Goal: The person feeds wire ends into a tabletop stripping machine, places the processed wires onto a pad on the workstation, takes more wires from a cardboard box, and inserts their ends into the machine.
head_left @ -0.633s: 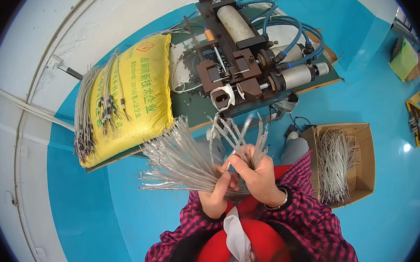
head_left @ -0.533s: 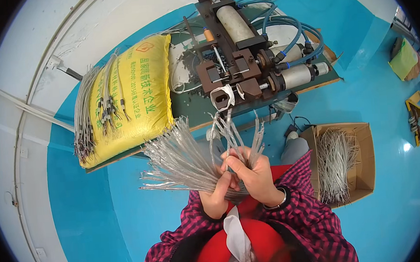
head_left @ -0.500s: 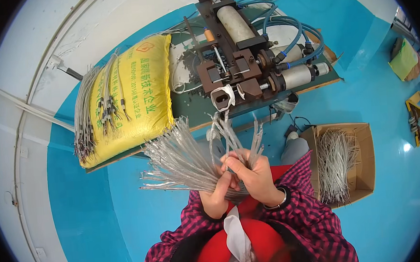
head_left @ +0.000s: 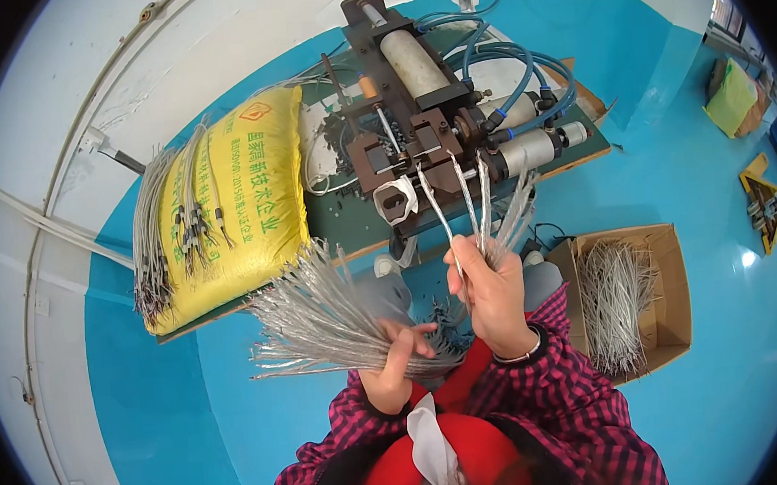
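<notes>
Head view, looking straight down: the left hand is clenched around the base of a thick fan of thin, silvery-grey wires, stiff strands splaying out leftward like a broom over the glossy blue floor. The right hand is raised higher, fingers pinched together on a few separate wires, straight and shiny, whose tips reach up to the dark metal jaws of the machine. That machine is blocky, brown-black steel with a smooth pale cylinder on top and curling blue hoses at its side, and sits on a green bench top. Left of it lies a plump yellow woven sack, with a limp grey wire bundle draped along its edge. To the right, an open cardboard box holds more loose pale wires.
</notes>
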